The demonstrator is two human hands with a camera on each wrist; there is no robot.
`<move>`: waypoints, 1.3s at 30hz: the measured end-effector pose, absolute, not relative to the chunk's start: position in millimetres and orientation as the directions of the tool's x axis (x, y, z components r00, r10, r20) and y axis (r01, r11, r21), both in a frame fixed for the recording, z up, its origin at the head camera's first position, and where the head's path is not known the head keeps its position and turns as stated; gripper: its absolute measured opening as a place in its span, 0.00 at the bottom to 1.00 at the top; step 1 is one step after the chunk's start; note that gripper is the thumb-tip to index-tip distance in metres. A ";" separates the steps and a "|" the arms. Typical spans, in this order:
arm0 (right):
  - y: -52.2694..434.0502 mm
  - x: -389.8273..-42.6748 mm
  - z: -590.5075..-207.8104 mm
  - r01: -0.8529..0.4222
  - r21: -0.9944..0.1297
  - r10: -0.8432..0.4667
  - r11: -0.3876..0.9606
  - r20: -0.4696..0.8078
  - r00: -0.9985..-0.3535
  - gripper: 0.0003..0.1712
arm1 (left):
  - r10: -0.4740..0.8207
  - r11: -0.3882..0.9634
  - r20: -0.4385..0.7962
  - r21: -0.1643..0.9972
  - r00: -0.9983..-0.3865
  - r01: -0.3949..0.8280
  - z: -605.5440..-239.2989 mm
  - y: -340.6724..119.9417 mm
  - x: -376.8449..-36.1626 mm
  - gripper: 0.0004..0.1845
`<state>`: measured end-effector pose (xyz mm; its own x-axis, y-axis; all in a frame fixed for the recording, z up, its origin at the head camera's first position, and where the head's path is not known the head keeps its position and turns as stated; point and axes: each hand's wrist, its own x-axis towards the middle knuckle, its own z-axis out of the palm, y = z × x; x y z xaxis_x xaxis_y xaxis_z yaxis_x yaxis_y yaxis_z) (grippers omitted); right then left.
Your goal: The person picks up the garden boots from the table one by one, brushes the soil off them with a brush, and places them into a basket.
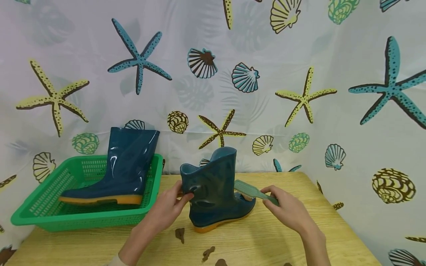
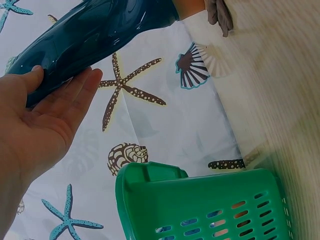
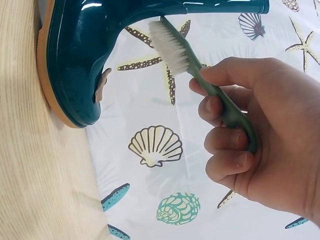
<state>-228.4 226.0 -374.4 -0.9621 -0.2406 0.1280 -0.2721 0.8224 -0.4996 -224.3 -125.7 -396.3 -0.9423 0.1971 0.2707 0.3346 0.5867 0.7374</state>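
Note:
A dark blue rubber boot (image 1: 213, 192) with a tan sole stands on the table, its toe pointing right. My left hand (image 1: 171, 205) grips the back of its shaft below the top edge, thumb on one side and fingers on the other, as the left wrist view (image 2: 45, 117) shows. In my right hand (image 1: 286, 207) is a green scrubbing brush (image 3: 192, 65), held by the handle with the fingers curled round it. Its white bristles (image 3: 169, 47) face the boot's front, above the toe. A brown patch (image 3: 102, 85) sticks to the toe.
A green plastic basket (image 1: 93, 221) stands on the left, with a second blue boot (image 1: 126, 166) inside. Several brown pieces, one a small scrap (image 1: 180, 234), lie on the wooden table (image 1: 266, 236) near its front. A patterned curtain (image 1: 206, 99) hangs behind and at the right.

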 end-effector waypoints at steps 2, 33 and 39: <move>225.2 -227.8 -374.2 -0.273 -0.498 -0.243 0.823 0.126 -0.962 0.16 | 0.201 0.586 0.273 0.736 -0.941 0.339 -396.2 -125.8 -224.4 0.16; 234.6 -232.5 -385.9 -0.131 -0.525 -0.182 0.841 -0.046 -0.982 0.20 | 0.203 0.585 0.277 0.735 -0.939 0.343 -394.9 -126.3 -224.6 0.16; 230.2 -232.3 -386.5 -0.175 -0.585 -0.250 0.792 -0.048 -0.967 0.20 | 0.215 0.577 0.268 0.741 -0.939 0.344 -396.5 -126.8 -225.2 0.17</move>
<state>-232.3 230.2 -386.5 -0.9671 -0.2498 -0.0484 -0.1752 0.7917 -0.5852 -225.2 -126.8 -396.5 -0.9391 0.2153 0.2679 0.3436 0.5770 0.7409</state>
